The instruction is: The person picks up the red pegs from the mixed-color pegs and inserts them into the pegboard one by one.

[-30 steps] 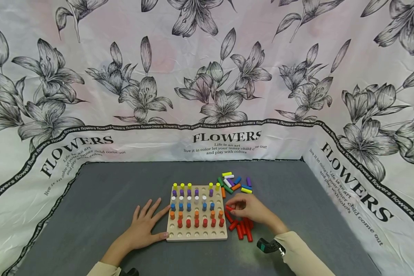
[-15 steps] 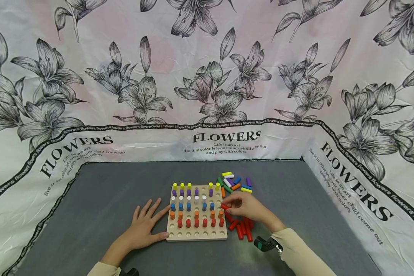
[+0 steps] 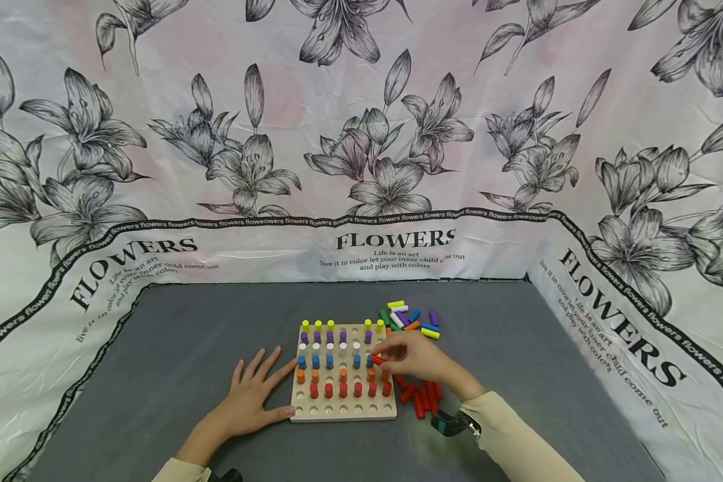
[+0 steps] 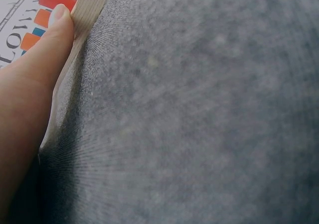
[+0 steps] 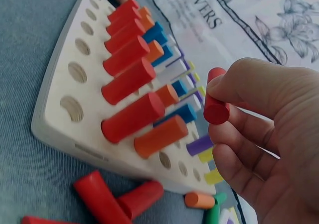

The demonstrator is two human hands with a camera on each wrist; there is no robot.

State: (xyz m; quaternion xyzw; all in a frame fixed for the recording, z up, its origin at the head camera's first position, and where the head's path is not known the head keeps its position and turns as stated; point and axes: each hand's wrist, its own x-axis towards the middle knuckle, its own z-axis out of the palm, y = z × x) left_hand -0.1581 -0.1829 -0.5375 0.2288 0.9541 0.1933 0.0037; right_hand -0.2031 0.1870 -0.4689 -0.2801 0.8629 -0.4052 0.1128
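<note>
A pale wooden pegboard [image 3: 343,419] lies on the grey table, with rows of yellow, purple, white, blue, orange and red pegs standing in its holes. My left hand [image 3: 250,395] lies flat with fingers spread, its thumb and index finger at the board's left edge. In the left wrist view the thumb [image 4: 47,55] rests along the wooden edge. Between thumb and fingers, my right hand [image 3: 422,356] pinches a red peg [image 5: 217,97] above the board's right side. The right wrist view shows front-row holes [image 5: 77,72] without pegs beside the standing red pegs [image 5: 132,117].
Loose red pegs [image 3: 424,400] lie right of the board, below my right hand. Farther back is a mixed pile of pegs, including a purple peg [image 3: 434,317] and a yellow one [image 3: 430,333]. A flower-printed cloth [image 3: 265,254] borders the table.
My right hand has moved left with the red peg, from over the loose red pegs to above the board's right side. The left hand has stayed still.
</note>
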